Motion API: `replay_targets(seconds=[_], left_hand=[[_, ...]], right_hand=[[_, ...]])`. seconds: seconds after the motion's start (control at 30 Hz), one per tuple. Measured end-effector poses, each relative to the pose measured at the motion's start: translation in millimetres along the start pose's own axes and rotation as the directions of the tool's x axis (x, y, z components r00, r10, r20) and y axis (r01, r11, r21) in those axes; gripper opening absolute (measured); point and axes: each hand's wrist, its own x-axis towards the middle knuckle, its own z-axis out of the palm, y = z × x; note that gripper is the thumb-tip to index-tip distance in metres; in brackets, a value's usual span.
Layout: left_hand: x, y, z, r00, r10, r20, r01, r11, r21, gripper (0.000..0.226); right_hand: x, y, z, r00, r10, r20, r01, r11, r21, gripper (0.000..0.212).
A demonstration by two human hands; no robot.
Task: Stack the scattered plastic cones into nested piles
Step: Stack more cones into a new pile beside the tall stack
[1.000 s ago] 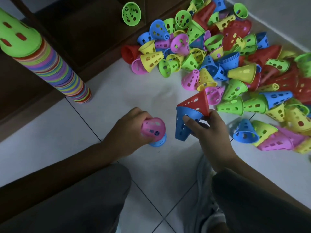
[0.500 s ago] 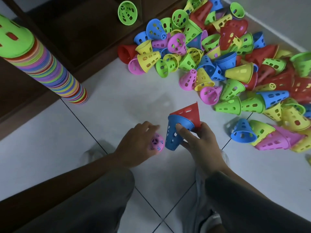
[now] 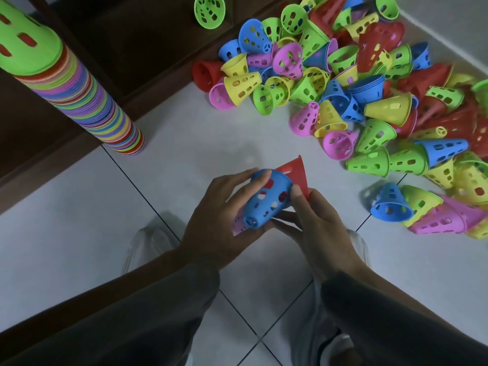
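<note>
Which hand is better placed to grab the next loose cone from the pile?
Right, probably. The right hand sits nearer the loose cone pile; the left hand cradles the blue cone on the far side.

Both hands [image 3: 264, 220] hold nested blue cone [image 3: 266, 199].

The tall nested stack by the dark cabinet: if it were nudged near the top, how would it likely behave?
The tall stack looks apt to tip: it is far taller than its base and already leans. It is probably light, being thin perforated plastic like the green cone capping it. It might bend at its joints rather than fall as one piece.
</note>
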Motion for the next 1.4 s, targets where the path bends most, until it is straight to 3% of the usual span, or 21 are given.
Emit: replay_targets(seconds=[0.17, 0.37, 0.5, 0.57, 0.7, 0.83, 1.1, 1.27, 1.4], left_hand=[[-13, 3, -7, 0.965, -0.261, -0.033, 0.257, 0.961, -0.100, 0.060], [-23, -12, 6, 0.868, -0.454, 0.202, 0.463, 0.886, 0.001, 0.071], [-26, -26, 13, 0.803, -0.467, 0.370, 0.470, 0.878, 0.089, 0.083], [-26, -30, 15, 0.777, -0.466, 0.423, 0.474, 0.875, 0.094, 0.074], [-31, -33, 12, 0.809, -0.434, 0.395, 0.447, 0.892, 0.066, 0.070], [-26, -22, -8, 0.852, -0.421, 0.311, 0.470, 0.877, -0.098, 0.062], [-12, 2, -23, 0.919, -0.279, 0.278, 0.369, 0.859, -0.356, 0.065], [-23, -10, -20, 0.917, -0.361, 0.170, 0.396, 0.878, -0.268, 0.048], [-34, -27, -8, 0.893, -0.369, 0.259, 0.413, 0.899, -0.143, 0.051]], right_hand=[[2, 3, -8, 0.990, -0.019, -0.143, 0.013, 0.999, -0.040, 0.037], [1, 3, -9, 0.970, 0.003, -0.243, -0.010, 0.999, -0.030, 0.041], [-1, 3, -7, 0.982, 0.082, -0.168, -0.074, 0.996, 0.053, 0.048], [-3, 3, -5, 0.986, 0.139, -0.088, -0.130, 0.987, 0.097, 0.051], [-4, 2, -1, 0.978, 0.196, 0.065, -0.203, 0.970, 0.131, 0.054], [-4, 2, -1, 0.962, 0.215, 0.166, -0.236, 0.965, 0.117, 0.055], [-9, 5, 2, 0.851, 0.351, 0.391, -0.343, 0.935, -0.093, 0.056], [-3, 8, -1, 0.960, 0.210, 0.187, -0.140, 0.934, -0.329, 0.035], [5, 16, -9, 0.993, 0.109, 0.037, -0.088, 0.924, -0.373, 0.023]])
